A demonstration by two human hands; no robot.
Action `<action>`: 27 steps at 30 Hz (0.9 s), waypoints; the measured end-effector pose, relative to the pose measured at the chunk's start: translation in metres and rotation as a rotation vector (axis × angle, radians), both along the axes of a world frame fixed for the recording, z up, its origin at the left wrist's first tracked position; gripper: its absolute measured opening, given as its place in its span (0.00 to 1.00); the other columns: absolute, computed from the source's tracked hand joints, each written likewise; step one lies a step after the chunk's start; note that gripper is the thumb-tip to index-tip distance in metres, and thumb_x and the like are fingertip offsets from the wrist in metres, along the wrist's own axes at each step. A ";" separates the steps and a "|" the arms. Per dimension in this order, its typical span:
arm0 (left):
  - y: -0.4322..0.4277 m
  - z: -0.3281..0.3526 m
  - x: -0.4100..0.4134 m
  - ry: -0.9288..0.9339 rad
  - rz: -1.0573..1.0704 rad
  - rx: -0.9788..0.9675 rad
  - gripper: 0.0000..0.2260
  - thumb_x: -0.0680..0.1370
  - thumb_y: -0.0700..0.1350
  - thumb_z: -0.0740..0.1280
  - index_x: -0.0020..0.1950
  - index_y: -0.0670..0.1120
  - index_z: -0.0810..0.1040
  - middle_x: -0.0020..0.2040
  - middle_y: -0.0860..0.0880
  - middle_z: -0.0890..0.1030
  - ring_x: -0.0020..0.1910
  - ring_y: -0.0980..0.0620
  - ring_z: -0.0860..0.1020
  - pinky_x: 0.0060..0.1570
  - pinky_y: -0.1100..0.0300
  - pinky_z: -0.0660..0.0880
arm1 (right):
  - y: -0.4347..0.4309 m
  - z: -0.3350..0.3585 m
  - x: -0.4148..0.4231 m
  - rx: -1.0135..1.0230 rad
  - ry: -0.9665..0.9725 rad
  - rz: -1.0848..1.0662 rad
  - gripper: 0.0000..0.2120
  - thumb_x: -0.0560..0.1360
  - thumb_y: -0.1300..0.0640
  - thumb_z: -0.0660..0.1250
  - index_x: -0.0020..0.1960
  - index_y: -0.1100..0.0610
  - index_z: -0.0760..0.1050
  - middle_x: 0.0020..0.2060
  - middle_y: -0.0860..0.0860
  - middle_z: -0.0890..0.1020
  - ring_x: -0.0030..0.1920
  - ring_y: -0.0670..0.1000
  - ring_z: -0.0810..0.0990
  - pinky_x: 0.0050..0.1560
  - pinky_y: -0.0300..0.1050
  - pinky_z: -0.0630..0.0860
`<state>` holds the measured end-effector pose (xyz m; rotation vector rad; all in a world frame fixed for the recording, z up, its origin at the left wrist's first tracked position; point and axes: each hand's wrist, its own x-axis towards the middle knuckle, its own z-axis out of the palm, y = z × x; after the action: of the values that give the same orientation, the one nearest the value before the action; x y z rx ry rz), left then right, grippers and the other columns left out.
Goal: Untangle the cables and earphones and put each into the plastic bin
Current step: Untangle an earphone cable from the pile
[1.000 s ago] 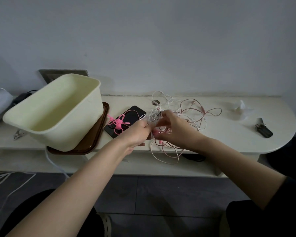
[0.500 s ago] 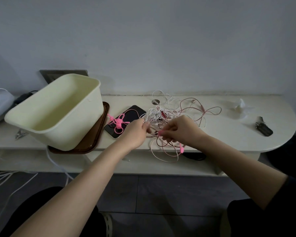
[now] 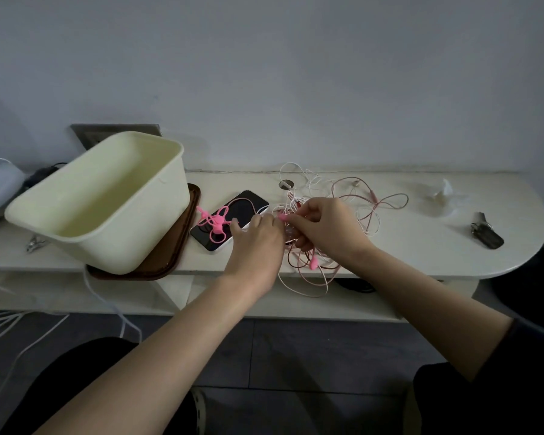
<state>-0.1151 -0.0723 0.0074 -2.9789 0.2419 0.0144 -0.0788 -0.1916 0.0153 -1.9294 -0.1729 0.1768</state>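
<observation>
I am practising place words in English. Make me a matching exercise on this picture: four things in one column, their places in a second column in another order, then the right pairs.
Things
1. plastic bin
2. pink looped piece
3. cable tangle
4. small dark object

Places
A. near the right end of the table
B. lying on the phone
C. resting on the brown tray
D. gripped by the left hand and the right hand, with loops hanging over the table's front edge

Pairs: 1-C, 2-B, 3-D, 4-A
</observation>
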 end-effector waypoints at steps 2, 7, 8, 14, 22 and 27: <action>-0.001 -0.001 -0.001 -0.011 -0.023 0.043 0.27 0.74 0.33 0.63 0.71 0.41 0.59 0.66 0.44 0.65 0.67 0.45 0.63 0.68 0.41 0.60 | -0.001 -0.001 0.001 -0.023 -0.020 -0.013 0.08 0.75 0.60 0.69 0.38 0.61 0.75 0.27 0.54 0.79 0.22 0.46 0.76 0.22 0.36 0.72; -0.007 -0.001 -0.007 -0.111 -0.092 0.094 0.19 0.69 0.36 0.69 0.59 0.41 0.73 0.56 0.44 0.75 0.61 0.45 0.72 0.64 0.36 0.65 | -0.005 -0.005 0.002 -0.201 -0.101 0.005 0.07 0.75 0.63 0.66 0.38 0.62 0.78 0.25 0.54 0.79 0.20 0.43 0.75 0.21 0.33 0.70; -0.005 -0.002 -0.006 -0.148 -0.084 0.114 0.18 0.62 0.36 0.72 0.51 0.42 0.78 0.48 0.45 0.79 0.53 0.46 0.77 0.57 0.36 0.72 | -0.005 -0.005 0.003 -0.272 -0.130 0.042 0.08 0.75 0.62 0.66 0.38 0.61 0.79 0.26 0.53 0.79 0.21 0.44 0.75 0.24 0.34 0.71; 0.000 -0.010 -0.004 -0.237 -0.105 0.117 0.12 0.59 0.35 0.61 0.38 0.44 0.79 0.36 0.46 0.78 0.39 0.47 0.79 0.45 0.40 0.78 | -0.005 -0.001 0.003 -0.699 -0.336 0.348 0.11 0.76 0.62 0.59 0.38 0.60 0.76 0.35 0.56 0.76 0.38 0.55 0.73 0.40 0.46 0.69; -0.002 -0.007 -0.004 -0.061 -0.086 0.098 0.20 0.77 0.33 0.56 0.68 0.42 0.60 0.67 0.44 0.65 0.71 0.44 0.59 0.69 0.41 0.54 | -0.007 -0.001 -0.003 -0.835 -0.367 0.391 0.07 0.78 0.56 0.63 0.53 0.58 0.76 0.51 0.54 0.74 0.51 0.57 0.77 0.46 0.49 0.72; 0.005 -0.017 0.002 -0.027 -0.142 -0.051 0.22 0.76 0.33 0.59 0.68 0.45 0.61 0.67 0.47 0.65 0.69 0.47 0.61 0.63 0.50 0.60 | -0.009 -0.008 0.000 -0.862 -0.407 0.351 0.08 0.77 0.61 0.64 0.55 0.59 0.76 0.53 0.54 0.74 0.51 0.55 0.77 0.47 0.46 0.72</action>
<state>-0.1126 -0.0674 -0.0094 -3.0021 0.4561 -0.0488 -0.0786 -0.2008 0.0074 -2.7681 -0.8173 0.0903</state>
